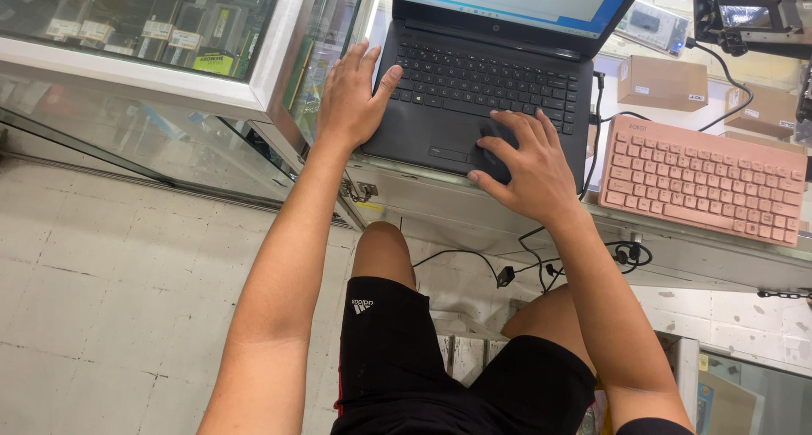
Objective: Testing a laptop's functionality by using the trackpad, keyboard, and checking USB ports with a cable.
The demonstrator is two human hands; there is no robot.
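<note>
Your right hand [529,169] rests nearest you on the black laptop [486,88], fingers spread loosely and gripping nothing, fingertips on the touchpad [469,152] at its near edge. Your left hand [348,97] lies flat and open on the laptop's left edge beside the keys. The pink keyboard [702,180] sits to the right, untouched.

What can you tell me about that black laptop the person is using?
The black plastic laptop sits open on a glass counter, its screen lit and partly cut off by the picture's top edge. The left hand lies flat on its left edge; the right hand rests fingers on the touchpad. A cable plugs into its right side, beside a pink keyboard.
</note>
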